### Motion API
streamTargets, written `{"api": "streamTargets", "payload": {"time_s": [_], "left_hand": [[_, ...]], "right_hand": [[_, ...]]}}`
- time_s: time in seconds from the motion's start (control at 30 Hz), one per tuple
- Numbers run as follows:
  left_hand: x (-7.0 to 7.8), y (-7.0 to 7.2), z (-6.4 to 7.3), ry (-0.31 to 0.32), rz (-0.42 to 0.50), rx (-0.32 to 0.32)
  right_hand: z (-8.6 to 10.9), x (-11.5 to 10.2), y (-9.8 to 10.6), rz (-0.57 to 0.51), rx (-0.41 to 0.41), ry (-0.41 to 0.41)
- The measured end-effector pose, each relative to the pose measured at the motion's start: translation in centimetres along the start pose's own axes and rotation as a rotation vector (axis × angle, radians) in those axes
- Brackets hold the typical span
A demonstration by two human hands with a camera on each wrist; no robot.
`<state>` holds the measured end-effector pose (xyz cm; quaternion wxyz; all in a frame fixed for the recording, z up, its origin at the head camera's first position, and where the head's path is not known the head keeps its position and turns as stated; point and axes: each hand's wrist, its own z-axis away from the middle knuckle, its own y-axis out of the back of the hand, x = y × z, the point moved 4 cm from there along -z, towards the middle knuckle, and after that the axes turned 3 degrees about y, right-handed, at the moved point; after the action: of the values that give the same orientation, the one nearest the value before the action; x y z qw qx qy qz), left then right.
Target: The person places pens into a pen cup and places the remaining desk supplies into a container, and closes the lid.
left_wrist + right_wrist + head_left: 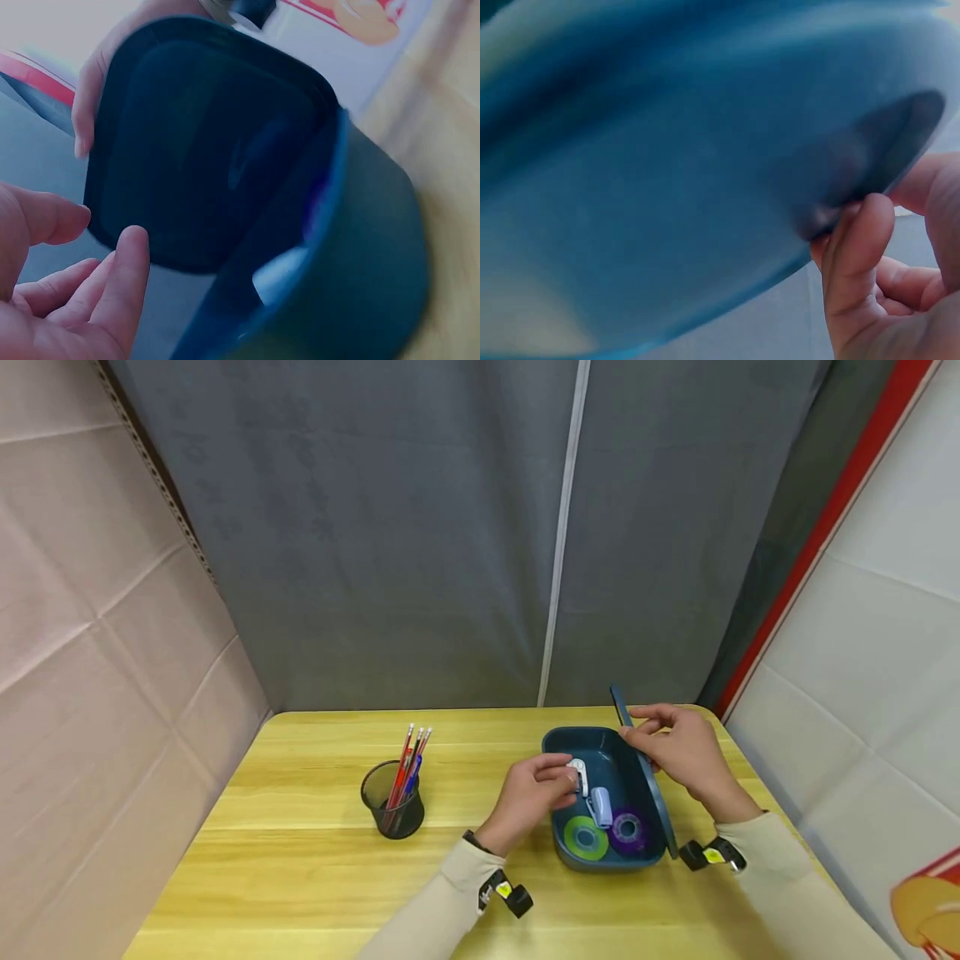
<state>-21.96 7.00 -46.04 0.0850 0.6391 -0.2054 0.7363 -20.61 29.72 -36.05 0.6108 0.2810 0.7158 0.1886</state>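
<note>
A dark blue box [562, 846] stands on the table with its lid [658, 802] tilted up along the right side. My right hand [686, 754] pinches the lid's edge between thumb and fingers; the right wrist view shows the lid's smooth outer face. Over the box's left rim hovers my left hand [531, 797], thumb and fingers apart with nothing between them in the left wrist view. Inside the box lie a green ring-shaped roll [573, 837], a purple ring-shaped roll [637, 833], a light blue small item [601, 807] and a white item [580, 768] partly hidden by the left hand.
Left of the box, a black mesh cup [397, 820] holds several pencils and pens [406, 772]. The wooden table [300, 835] ends against a grey curtain [412, 568] at the back. White panels flank both sides.
</note>
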Motion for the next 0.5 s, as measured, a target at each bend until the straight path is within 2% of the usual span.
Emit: {"api": "streamTargets", "payload": {"time_s": [0.13,0.27,0.37,0.5], "left_hand": [[1.0,-1.3,-0.4,-0.003,0.064,-0.051],[1.6,-2.3,-0.6,-0.002,0.130,-0.095],[1.8,-2.6,-0.5,0.004,0.176,-0.115],[1.8,-2.5,-0.4,0.001,0.178,-0.108]], "right_hand": [[-0.2,-0.6,-1.5,0.016,-0.016,-0.003],[-0.3,-1.1,-3.1,0.037,-0.027,0.032],[-0.4,-1.4,-4.2,0.053,-0.039,0.062],[-0.5,-1.6,-5.3,0.048,-0.059,0.065]]}}
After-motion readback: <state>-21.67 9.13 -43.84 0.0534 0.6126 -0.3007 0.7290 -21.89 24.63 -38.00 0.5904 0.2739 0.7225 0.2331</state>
